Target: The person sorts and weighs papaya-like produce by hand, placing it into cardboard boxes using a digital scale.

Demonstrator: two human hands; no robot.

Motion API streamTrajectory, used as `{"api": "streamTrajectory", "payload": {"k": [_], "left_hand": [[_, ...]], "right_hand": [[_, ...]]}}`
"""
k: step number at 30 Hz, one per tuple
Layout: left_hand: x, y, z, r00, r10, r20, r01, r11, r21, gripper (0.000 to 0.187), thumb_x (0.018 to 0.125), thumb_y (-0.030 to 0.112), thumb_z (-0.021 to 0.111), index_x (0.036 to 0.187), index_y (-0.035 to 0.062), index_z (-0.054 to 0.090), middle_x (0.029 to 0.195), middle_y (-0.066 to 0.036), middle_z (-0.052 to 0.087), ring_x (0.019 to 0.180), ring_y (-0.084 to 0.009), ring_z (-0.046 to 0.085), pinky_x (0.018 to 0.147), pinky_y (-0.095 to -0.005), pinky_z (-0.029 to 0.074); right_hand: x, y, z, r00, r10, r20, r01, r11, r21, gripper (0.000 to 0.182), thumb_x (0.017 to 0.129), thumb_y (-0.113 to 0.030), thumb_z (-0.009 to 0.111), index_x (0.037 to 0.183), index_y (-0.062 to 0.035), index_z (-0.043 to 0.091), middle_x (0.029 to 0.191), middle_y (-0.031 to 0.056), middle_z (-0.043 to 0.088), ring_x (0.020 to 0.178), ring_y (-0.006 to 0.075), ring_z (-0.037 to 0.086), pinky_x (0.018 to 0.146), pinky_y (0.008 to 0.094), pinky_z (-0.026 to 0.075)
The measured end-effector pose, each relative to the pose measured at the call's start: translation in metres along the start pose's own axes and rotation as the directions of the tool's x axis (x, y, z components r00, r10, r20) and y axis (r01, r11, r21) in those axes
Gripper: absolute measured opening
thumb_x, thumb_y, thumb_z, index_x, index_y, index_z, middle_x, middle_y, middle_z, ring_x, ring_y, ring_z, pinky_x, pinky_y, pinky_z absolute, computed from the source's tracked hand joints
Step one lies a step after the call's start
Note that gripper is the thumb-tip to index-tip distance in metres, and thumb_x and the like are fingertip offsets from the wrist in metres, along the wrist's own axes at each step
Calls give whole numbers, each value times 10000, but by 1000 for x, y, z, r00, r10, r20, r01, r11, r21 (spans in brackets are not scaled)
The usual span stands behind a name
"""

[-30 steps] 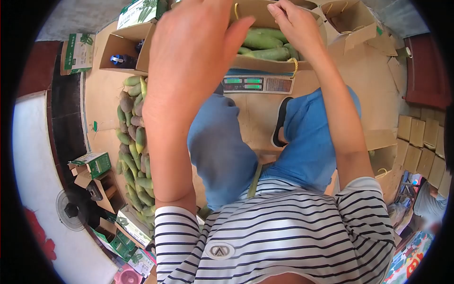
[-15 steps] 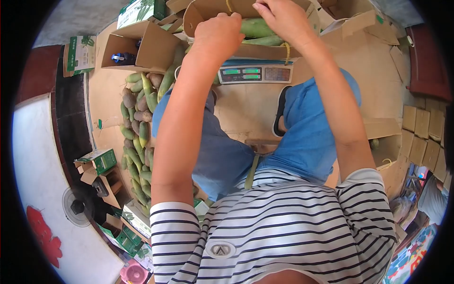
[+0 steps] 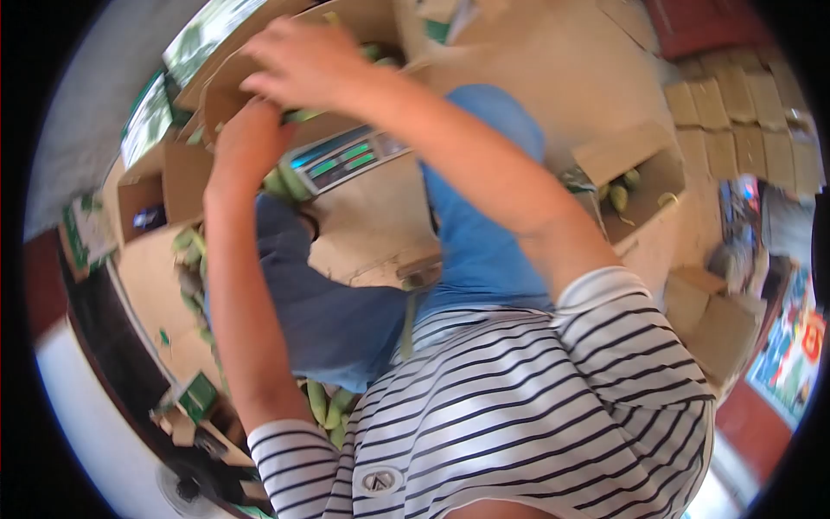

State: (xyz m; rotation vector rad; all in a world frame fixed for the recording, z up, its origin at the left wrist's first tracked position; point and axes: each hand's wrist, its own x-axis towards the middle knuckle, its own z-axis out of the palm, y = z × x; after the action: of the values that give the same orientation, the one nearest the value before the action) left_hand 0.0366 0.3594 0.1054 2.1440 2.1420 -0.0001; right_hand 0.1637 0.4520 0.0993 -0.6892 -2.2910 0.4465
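Here, both hands, left hand (image 3: 251,138) and right hand (image 3: 298,65), curl blurred fingers on the cardboard box (image 3: 229,82) rim.

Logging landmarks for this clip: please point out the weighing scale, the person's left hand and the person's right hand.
weighing scale (image 3: 341,158): head view, on its green display panel.
left hand (image 3: 251,138): head view, back of the hand.
right hand (image 3: 298,60): head view, back of the hand.

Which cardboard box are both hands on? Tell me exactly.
The box on the scale: the left hand and right hand grip that box; the open box at right sits untouched.
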Motion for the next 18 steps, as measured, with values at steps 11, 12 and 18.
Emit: {"api": "streamTrajectory", "payload": {"k": [11, 12, 18], "left_hand": [[-3, -34, 44, 976, 122, -182, -136, 988, -69, 278, 826, 212, 603, 1044, 38, 608, 1022, -185, 628, 989, -358, 570, 793, -438, 451], [-4, -36, 53, 960, 166, -224, -179, 983, -36, 279, 826, 222, 610, 1039, 42, 604, 1017, -169, 627, 997, -334, 569, 802, -428, 449], [4, -12, 39, 988, 45, -149, -18, 985, 173, 212, 822, 190, 603, 991, 62, 594, 968, -126, 627, 958, -256, 600, 760, -395, 484]], "right_hand": [[7, -37, 35, 983, -99, -152, 119, 984, 131, 130, 803, -216, 566, 805, -87, 583, 792, 91, 612, 768, 285, 637, 619, 424, 495], [6, -38, 35, 977, -102, -188, 134, 977, 164, 122, 801, -208, 564, 794, -88, 578, 785, 89, 611, 761, 285, 637, 614, 422, 494], [4, -70, -49, 984, -112, -142, 174, 805, 567, 133, 776, -197, 627, 757, -79, 569, 737, 61, 575, 715, 273, 589, 598, 388, 450]]}}
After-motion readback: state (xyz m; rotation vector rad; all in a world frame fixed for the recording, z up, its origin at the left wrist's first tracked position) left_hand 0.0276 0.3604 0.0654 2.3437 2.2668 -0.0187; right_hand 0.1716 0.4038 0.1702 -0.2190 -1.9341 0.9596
